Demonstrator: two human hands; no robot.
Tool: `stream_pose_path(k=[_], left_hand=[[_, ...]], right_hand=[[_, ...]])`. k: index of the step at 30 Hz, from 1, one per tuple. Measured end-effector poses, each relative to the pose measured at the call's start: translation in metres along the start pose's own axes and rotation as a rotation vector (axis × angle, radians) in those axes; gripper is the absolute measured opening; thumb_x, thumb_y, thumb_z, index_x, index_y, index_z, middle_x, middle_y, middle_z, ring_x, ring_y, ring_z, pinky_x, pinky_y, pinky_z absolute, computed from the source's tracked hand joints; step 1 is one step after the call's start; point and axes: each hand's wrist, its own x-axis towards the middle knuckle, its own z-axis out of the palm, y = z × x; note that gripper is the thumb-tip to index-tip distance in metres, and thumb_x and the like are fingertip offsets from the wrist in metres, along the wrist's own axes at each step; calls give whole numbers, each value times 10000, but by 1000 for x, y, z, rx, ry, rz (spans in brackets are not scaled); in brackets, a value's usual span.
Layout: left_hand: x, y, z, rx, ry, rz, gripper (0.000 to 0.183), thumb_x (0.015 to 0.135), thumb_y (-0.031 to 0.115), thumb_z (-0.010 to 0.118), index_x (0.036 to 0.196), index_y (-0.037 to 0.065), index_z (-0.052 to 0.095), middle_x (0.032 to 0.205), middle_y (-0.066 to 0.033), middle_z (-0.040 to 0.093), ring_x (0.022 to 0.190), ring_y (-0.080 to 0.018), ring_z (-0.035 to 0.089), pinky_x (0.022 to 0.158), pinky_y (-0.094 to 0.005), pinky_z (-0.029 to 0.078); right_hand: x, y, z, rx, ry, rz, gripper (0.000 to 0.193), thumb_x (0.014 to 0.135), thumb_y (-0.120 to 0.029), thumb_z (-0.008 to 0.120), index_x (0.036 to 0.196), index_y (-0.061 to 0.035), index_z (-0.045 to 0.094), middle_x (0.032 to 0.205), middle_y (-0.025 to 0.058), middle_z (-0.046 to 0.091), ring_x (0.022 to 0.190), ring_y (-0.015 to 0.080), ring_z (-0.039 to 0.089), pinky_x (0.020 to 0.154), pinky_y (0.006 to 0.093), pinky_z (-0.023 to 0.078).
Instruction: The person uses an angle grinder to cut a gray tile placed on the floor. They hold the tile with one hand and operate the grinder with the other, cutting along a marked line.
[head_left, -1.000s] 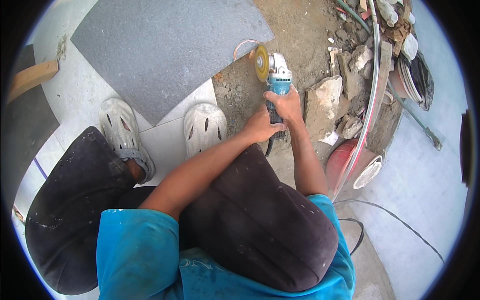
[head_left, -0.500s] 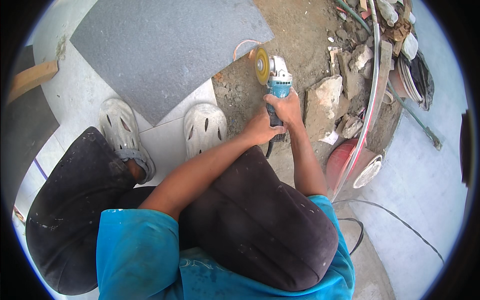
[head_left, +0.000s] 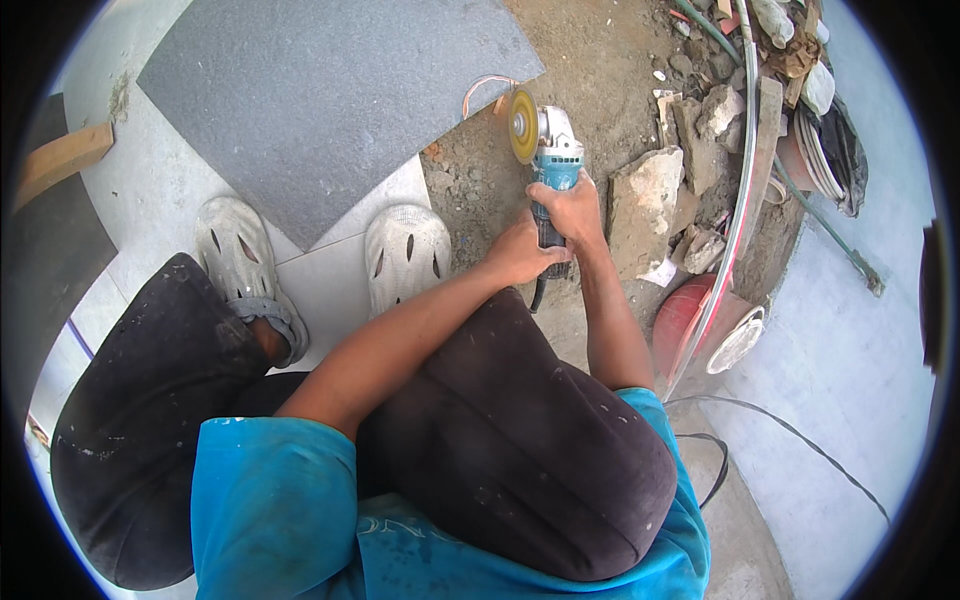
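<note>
Both my hands are wrapped round an angle grinder (head_left: 557,172) with a teal body, a silver head and a yellow disc (head_left: 523,125). My left hand (head_left: 522,250) grips the dark rear end of the body. Farther forward, my right hand (head_left: 572,210) closes round the teal part. The disc stands on edge beside the right corner of a large dark grey slab (head_left: 340,100); whether it touches the slab I cannot tell. A thin copper-coloured wire loop (head_left: 478,90) lies on the slab near that corner.
Broken concrete chunks (head_left: 645,210) and rubble lie right of the grinder on bare dirt. A clear hose (head_left: 742,190) runs past a red bucket (head_left: 685,315) on its side. Black cable (head_left: 790,430) trails at lower right. A wooden piece (head_left: 65,160) sits at far left. My shoes (head_left: 408,255) stand near the slab.
Almost nothing differs. The grinder and both hands keep their grip and place, with only a very slight shift of the whole view.
</note>
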Motion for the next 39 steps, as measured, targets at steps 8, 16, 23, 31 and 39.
stream_pose_path(k=[8,16,23,31,39], left_hand=[[0,1,-2,-8,-29,-9,1053,799,485,810,1417,-167,262,1378,-377,489,1315,-447,507,1095,-463,411],[4,-5,1,-9,-2,-3,1010,798,477,813,1397,-156,302,1361,-364,510,1299,-443,521,1085,-465,417],[2,-2,-1,-23,-13,-9,991,804,464,809,1395,-153,307,1372,-362,503,1300,-448,517,1085,-466,415],[-5,2,-2,4,-28,-17,1064,796,473,812,1430,-167,245,1418,-391,443,1340,-461,476,1108,-479,397],[-11,6,-7,-26,-48,-13,1097,796,508,804,1439,-170,229,1408,-403,446,1340,-464,477,1106,-473,402]], right_hand=[[0,1,1,38,-1,0,430,721,-182,800,1052,16,609,903,88,698,772,152,646,715,324,538],[0,-2,1,22,-1,-16,424,716,-191,796,1039,13,610,886,86,695,759,154,643,707,326,538],[-1,-4,1,28,12,-23,415,715,-199,794,1022,11,612,880,89,697,755,152,644,703,325,538],[-4,-1,2,-3,4,8,479,696,-213,785,1079,29,630,921,128,719,826,193,683,756,347,542],[-6,2,5,69,0,-7,429,709,-199,787,1037,18,615,881,84,697,762,151,640,712,324,536]])
